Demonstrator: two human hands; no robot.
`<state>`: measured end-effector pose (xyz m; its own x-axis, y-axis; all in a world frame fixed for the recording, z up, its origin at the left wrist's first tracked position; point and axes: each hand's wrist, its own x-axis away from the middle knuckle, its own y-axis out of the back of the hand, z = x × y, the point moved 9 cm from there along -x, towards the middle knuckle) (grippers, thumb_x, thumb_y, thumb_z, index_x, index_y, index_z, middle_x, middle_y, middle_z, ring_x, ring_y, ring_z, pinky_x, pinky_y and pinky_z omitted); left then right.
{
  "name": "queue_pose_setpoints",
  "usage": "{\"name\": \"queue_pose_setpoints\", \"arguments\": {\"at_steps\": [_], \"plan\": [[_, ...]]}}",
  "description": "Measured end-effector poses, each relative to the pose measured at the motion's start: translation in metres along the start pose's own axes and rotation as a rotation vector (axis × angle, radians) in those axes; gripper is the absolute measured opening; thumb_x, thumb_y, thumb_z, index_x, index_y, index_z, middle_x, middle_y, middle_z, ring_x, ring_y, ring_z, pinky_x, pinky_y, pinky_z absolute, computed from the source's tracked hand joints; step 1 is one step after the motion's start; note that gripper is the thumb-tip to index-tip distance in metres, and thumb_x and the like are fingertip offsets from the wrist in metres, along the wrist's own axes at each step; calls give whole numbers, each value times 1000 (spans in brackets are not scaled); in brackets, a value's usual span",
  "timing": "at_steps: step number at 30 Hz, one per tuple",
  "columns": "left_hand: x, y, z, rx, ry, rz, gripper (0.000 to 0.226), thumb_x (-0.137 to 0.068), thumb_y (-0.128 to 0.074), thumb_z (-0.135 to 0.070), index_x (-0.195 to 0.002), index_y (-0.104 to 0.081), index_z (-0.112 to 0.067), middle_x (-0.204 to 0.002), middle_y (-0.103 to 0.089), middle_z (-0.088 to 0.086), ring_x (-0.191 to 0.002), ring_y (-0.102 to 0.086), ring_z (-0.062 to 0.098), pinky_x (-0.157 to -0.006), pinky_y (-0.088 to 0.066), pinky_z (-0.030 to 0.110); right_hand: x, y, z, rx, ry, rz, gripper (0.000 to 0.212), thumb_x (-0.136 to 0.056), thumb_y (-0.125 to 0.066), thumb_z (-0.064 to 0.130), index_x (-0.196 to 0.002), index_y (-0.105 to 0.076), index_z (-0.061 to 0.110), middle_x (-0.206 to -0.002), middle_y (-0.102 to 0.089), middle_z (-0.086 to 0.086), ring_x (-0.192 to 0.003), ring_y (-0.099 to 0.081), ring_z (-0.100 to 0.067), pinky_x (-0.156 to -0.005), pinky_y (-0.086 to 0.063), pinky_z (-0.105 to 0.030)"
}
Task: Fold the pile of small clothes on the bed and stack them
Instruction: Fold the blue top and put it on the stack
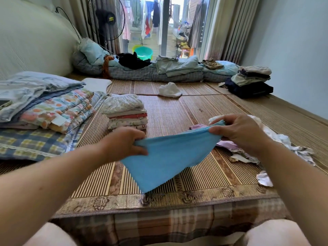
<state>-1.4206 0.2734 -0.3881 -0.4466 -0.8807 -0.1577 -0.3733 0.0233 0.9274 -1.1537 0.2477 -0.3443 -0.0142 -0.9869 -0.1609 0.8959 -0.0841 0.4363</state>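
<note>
Currently, your left hand [124,142] and right hand [237,132] each pinch a top corner of the blue garment [166,157] at frame centre, stretching it flat above the bed mat [195,110] for folding; the folded stack [126,112] waits upper left.

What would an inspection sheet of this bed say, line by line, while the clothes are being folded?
Surface: woven mat covering the bed, lying flat.
Job's things: blue garment held up over the mat; folded stack to its left; unfolded pile at right.
Clutter: crumpled white cloth farther back; folded blankets at left; another clothes stack at far right.
Grippers: left hand and right hand each pinch the blue garment's top edge.
Cables: one black cable arcs along the wall beside the fan.
Surroundings: standing fan, glass door, green basin behind it.
</note>
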Motion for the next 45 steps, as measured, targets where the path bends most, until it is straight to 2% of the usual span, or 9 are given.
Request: {"name": "queue_pose_setpoints", "arguments": {"at_steps": [5, 9, 14, 19, 23, 27, 30, 35, 45], "plan": [[-9, 91, 4, -145, -18, -226, 7, -81, -74, -27, -85, -71, -21, -74, -62, -3, -72, -56, 16, -61, -39, 24, -9, 9, 27, 178, 68, 46, 11, -79, -73, 4, -83, -72, 14, -70, -67, -1, -58, -61, -1, -55, -48, -11], [-17, 135, 16, -108, 68, -326, 9, -81, -74, -20, -87, -72, -14, -71, -60, 1, -60, -47, 5, -53, -31, 10, -24, 18, 45, 3, 92, -68, 10, -89, -65, 15, -79, -68, 18, -74, -64, 2, -66, -59, -8, -58, -48, -23], [-41, 141, 62, 400, 319, -294, 8, -83, -74, -19, -83, -69, -13, -57, -50, -2, -48, -37, 11, -36, -29, 15, -65, 25, 36, -171, -96, -142, 9, -91, -60, 18, -84, -63, 20, -75, -54, 3, -60, -43, -11, -49, -30, -24], [-79, 135, 82, 505, 470, -330, 11, -90, -67, -18, -80, -61, -16, -67, -56, 4, -40, -52, 6, -32, -34, 14, -111, 16, 30, -329, -187, -178, 14, -95, -51, 12, -84, -54, 19, -69, -50, 1, -39, -48, -5, -35, -36, -13], [-115, 150, 83, 698, 440, -476, 21, -84, -74, -18, -79, -54, -18, -81, -66, 7, -56, -66, 11, -43, -50, 21, -146, 16, 40, -455, -153, -203, 15, -98, -44, 12, -90, -53, 21, -85, -61, 2, -52, -65, -5, -47, -50, -18], [-137, 173, 75, 723, 300, -628, 20, -84, -74, -19, -74, -57, -19, -72, -66, 5, -65, -66, 15, -77, -59, 42, -170, 27, 46, -545, -91, -257, 15, -98, -42, 13, -102, -54, 21, -90, -62, 3, -59, -67, -6, -58, -51, -22], [-139, 181, 60, 670, 194, -673, 16, -86, -71, -19, -75, -60, -21, -73, -65, 2, -60, -64, 7, -67, -56, 32, -173, 35, 50, -623, -18, -286, 17, -98, -41, 11, -97, -54, 22, -93, -64, 2, -68, -67, -7, -65, -50, -23], [-111, 160, 53, 608, 185, -576, 12, -77, -75, -17, -74, -65, -21, -78, -66, 14, -80, -66, 30, -83, -57, 50, -147, 17, 32, -612, -52, -193, 22, -99, -38, 11, -94, -56, 22, -97, -64, 2, -73, -68, -7, -70, -48, -22], [31, -15, 68, 280, 355, -32, 12, -75, -80, -24, -72, -69, -24, -61, -65, -5, -54, -58, 3, -54, -46, 22, 16, -62, -116, -306, -457, 116, 20, -97, -45, 4, -93, -65, 8, -77, -73, -9, -64, -71, -13, -54, -45, -23]]}}
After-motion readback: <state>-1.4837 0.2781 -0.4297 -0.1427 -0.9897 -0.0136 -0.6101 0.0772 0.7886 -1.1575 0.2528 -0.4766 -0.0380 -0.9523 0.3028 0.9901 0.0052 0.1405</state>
